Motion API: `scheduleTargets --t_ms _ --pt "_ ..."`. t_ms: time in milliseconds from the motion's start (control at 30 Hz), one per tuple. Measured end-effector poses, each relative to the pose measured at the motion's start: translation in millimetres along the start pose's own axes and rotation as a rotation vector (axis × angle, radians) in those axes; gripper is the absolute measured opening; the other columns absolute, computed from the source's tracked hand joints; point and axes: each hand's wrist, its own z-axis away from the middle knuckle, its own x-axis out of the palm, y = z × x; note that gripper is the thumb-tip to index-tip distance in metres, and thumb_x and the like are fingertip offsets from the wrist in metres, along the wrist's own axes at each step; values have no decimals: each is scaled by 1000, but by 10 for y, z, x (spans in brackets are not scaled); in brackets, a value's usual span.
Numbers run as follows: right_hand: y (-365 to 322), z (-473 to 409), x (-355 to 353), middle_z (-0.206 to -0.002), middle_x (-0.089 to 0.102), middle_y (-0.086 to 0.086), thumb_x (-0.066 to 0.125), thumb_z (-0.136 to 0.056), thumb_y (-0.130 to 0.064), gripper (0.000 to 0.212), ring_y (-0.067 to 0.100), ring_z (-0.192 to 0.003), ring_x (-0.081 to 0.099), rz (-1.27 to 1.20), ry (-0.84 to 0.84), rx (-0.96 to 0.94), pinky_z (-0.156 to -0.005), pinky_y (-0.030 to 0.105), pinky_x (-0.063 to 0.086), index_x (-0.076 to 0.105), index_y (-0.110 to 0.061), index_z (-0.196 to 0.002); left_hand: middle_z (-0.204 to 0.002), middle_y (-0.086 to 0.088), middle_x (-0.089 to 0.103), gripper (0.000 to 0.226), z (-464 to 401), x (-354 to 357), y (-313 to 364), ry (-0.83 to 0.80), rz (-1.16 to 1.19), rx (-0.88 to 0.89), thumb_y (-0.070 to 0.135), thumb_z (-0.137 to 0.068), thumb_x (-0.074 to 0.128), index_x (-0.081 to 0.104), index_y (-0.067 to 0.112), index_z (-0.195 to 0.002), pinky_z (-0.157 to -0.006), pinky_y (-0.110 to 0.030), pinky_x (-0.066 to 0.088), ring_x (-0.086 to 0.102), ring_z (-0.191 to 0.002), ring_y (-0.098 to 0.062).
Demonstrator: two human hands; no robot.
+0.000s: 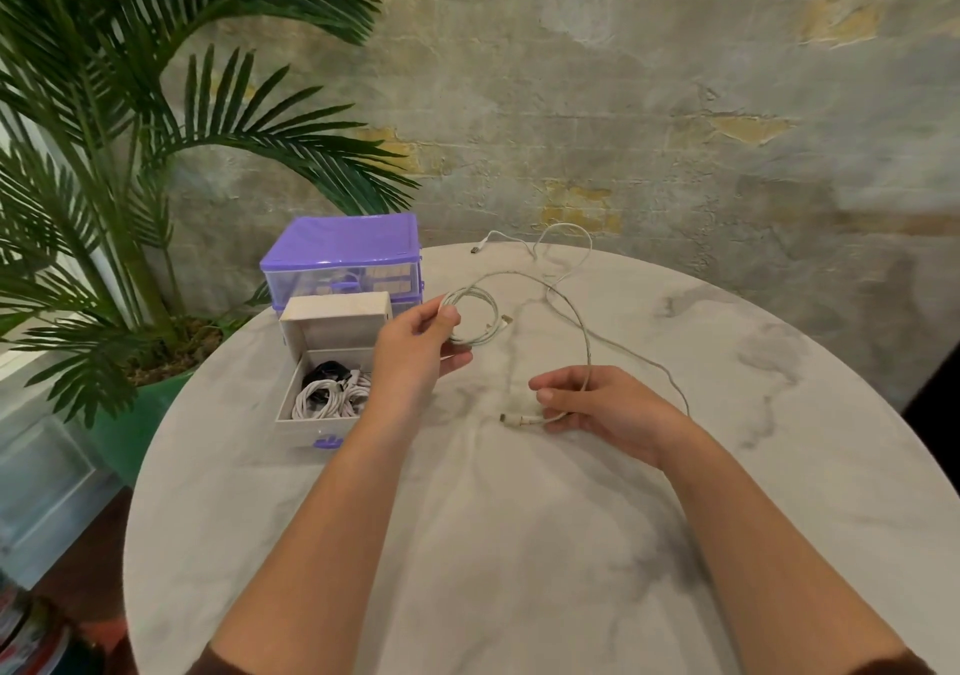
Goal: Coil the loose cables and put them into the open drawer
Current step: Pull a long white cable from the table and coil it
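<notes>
Fingers (451, 317) of left hand (415, 349) curled, pinching small white coil (470, 318) at its near-left edge; thumb extended below, pointing right. Coil held up off table (519, 544), connector end (506, 319) poking out on right side of loop.

Right hand (597, 409) loosely curled round loose white cable (587, 342); thumb and forefinger pinching cable just behind plug (511, 420), plug pointing left, close above tabletop. Cable running up out of right hand, arcing toward far edge of table, looping near rim, other plug (475, 248) lying at far edge. Second strand trailing right of hand, curving back along wrist. Cannot tell whether coil and loose cable are one piece or two; strands cross near middle of table.

Open drawer (332, 414) pulled out toward viewer, just left of left forearm, purple handle (328, 441) at front. Inside: several coiled white cables (332, 396) plus one black bundle (328, 370) at back. Drawer belonging to purple-topped clear organizer (345, 259) standing on far-left part of table, upper drawer closed.

Round marble-look table, grey veining. Potted palm (130, 155) in green pot left of table, fronds hanging over organizer side. Weathered plaster wall (649, 92) behind. Brown sleeve cuffs visible at bottom edge on both arms.
</notes>
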Motion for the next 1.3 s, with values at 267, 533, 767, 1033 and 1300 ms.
scheduleTargets --t_ms 267,533,767,1033,1300 --pt "1 -19 -19 -86 64 8 62 -92 -3 20 20 -80 65 -50 93 -67 -84 34 58 66 2 -110 -93 0 66 32 4 -45 -7 19 76 -49 14 -95 60 58 5 -126 -58 -20 56 67 -73 -17" --pt "-60 -68 -119 -89 61 8 52 -99 -7 21 21 -77 67 -366 363 -318 -85 35 58 65 -4 -114 -80 5 63 21 93 59 -34 -125 -133 -93 33 -93 62 72 16 -97 -60 -21 56 63 -55 -9" --pt "-95 -30 -49 -90 69 0 55 -98 -17 25 13 -83 64 -215 257 -263 -85 30 50 68 -16 -119 -78 6 71 14 213 162 -48 -199 -349 26 35 -88 67 74 23 -88 -54 -15 50 60 -68 0" --pt "-170 31 79 -94 67 -3 53 -92 -28 34 14 -95 56 -222 41 -137 -94 38 36 64 -24 -125 -73 14 71 4 213 216 -117 -116 -508 215 39 -85 70 72 37 -81 -72 -32 56 62 -69 -2" --pt "-165 54 210 -94 58 1 72 -81 -9 43 9 -88 62 -39 148 -192 -88 36 43 64 -31 -117 -75 18 70 15 191 189 -120 -65 -596 224 45 -88 63 72 33 -86 -75 -26 50 62 -75 1"
